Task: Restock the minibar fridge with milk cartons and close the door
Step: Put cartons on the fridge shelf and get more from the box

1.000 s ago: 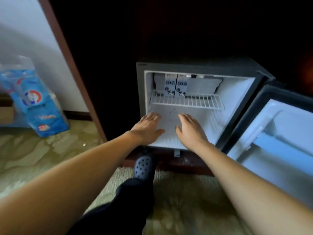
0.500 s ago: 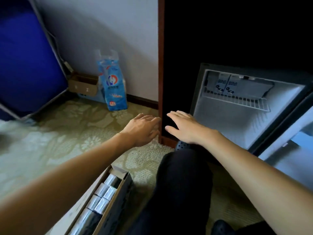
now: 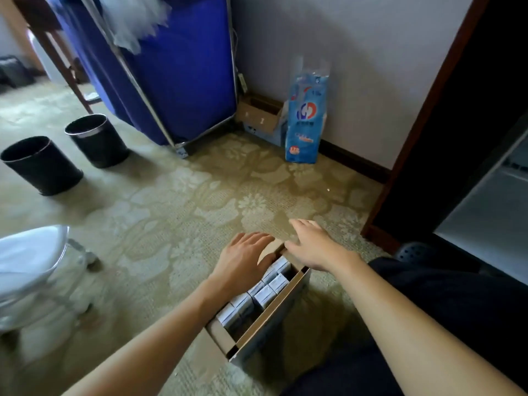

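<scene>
Cardboard box of milk cartons lies beneath left hand and right hand

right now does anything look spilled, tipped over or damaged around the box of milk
Nothing stands out. The milk cartons sit in neat rows in the open cardboard box, both bins stand upright, and the blue packet stands against the wall. No spill shows on the carpet.
</scene>
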The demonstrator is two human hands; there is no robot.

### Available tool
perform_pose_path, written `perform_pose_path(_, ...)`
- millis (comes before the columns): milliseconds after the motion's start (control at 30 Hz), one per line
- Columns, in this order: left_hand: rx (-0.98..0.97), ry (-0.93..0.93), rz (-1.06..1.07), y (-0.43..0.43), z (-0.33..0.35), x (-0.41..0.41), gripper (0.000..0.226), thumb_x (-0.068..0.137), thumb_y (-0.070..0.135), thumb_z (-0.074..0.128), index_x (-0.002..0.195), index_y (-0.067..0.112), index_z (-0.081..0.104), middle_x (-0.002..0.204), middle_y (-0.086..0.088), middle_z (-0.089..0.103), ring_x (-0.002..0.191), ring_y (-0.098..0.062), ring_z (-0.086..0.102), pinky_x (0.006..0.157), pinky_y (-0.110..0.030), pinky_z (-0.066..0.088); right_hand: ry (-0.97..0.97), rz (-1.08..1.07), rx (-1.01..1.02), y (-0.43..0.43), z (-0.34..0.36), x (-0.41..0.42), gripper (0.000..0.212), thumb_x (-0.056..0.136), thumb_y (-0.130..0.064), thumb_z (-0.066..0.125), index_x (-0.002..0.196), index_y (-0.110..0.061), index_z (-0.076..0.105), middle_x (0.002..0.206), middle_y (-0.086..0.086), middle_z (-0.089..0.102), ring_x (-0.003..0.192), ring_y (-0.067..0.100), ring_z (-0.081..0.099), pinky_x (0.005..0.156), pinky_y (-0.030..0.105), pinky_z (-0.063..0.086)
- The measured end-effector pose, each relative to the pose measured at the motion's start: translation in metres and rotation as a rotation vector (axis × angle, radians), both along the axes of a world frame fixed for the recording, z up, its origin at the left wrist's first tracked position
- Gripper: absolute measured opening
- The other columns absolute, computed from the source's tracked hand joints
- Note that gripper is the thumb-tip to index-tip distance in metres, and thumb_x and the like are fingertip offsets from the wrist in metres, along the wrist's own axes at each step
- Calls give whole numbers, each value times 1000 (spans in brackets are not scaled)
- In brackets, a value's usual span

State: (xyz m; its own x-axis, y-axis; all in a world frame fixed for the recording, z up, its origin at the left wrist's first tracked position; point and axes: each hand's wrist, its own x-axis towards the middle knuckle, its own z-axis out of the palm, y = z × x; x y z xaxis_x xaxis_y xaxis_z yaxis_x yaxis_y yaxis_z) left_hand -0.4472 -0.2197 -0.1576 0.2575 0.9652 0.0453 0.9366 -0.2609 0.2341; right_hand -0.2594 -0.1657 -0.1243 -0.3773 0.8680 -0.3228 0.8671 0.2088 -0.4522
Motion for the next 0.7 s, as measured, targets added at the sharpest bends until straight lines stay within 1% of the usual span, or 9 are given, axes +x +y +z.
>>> perform_pose_path(67, -39, -23, 78, -18, -22, -15, 50, 102, 56, 36, 143, 30, 49, 148, 11, 51, 138, -11, 43, 117, -39, 32, -18, 13, -3, -11, -23, -20, 59, 103, -29, 42, 156, -11, 24, 163, 4, 26, 150, 25, 17, 122, 41, 18)
perform_pose_path(133, -100, -43, 141, -36, -48, -26, 48, 101, 55, 39, 140, 29, 52, 144, 10, 54, 134, -13, 48, 114, -35, 35, -67, 79, -26, -27, -49, -35, 52, 102, -27, 43, 151, -11, 32, 159, 6, 33, 147, 26, 22, 121, 41, 21)
perform_pose_path(233, -166, -55, 213, -59, -81, -37, 46, 99, 53, 46, 137, 29, 54, 141, 9, 56, 132, -13, 50, 113, -35, 37, -142, 181, -78, -42, -79, -51, 55, 103, -27, 42, 153, -11, 30, 160, 6, 31, 149, 26, 20, 122, 42, 18)
perform_pose_path(300, -209, -78, 265, -74, -99, -38, 43, 99, 50, 50, 135, 28, 56, 139, 8, 58, 131, -13, 51, 112, -36, 37, -170, 197, -90, -42, -93, -56, 57, 102, -26, 43, 155, -12, 28, 162, 6, 28, 150, 25, 17, 122, 42, 17)
perform_pose_path(333, -233, -84, 287, -81, -107, -38, 41, 98, 48, 52, 133, 28, 57, 137, 8, 59, 129, -14, 52, 110, -35, 38, -170, 187, -91, -43, -99, -58, 56, 102, -25, 43, 155, -12, 29, 162, 6, 28, 150, 25, 18, 122, 42, 18)
perform_pose_path(400, -263, -73, 333, -93, -120, -35, 37, 96, 45, 54, 128, 26, 58, 132, 6, 58, 123, -17, 54, 105, -34, 40, -179, 169, -92, -46, -112, -63, 51, 102, -20, 44, 152, -14, 35, 157, 6, 36, 145, 27, 26, 118, 43, 26)
perform_pose_path(467, -272, -44, 380, -103, -129, -32, 37, 96, 43, 53, 127, 23, 57, 134, 3, 54, 121, -20, 53, 104, -35, 40, -203, 174, -114, -54, -126, -68, 48, 100, -12, 45, 148, -17, 40, 152, 5, 42, 141, 26, 32, 116, 43, 30)
perform_pose_path(600, -256, -22, 435, -111, -138, -23, 38, 97, 36, 54, 132, 20, 51, 140, -3, 46, 123, -22, 48, 103, -37, 44, -255, 220, -103, -59, -144, -73, 58, 93, 0, 52, 146, -19, 41, 151, 3, 34, 141, 26, 28, 112, 44, 36)
perform_pose_path(700, -269, -25, 469, -111, -144, -18, 41, 96, 31, 56, 135, 19, 48, 138, -5, 46, 121, -24, 45, 102, -38, 43, -283, 227, -53, -54, -147, -76, 58, 90, 4, 55, 142, -18, 43, 145, 5, 39, 136, 29, 34, 105, 43, 44)
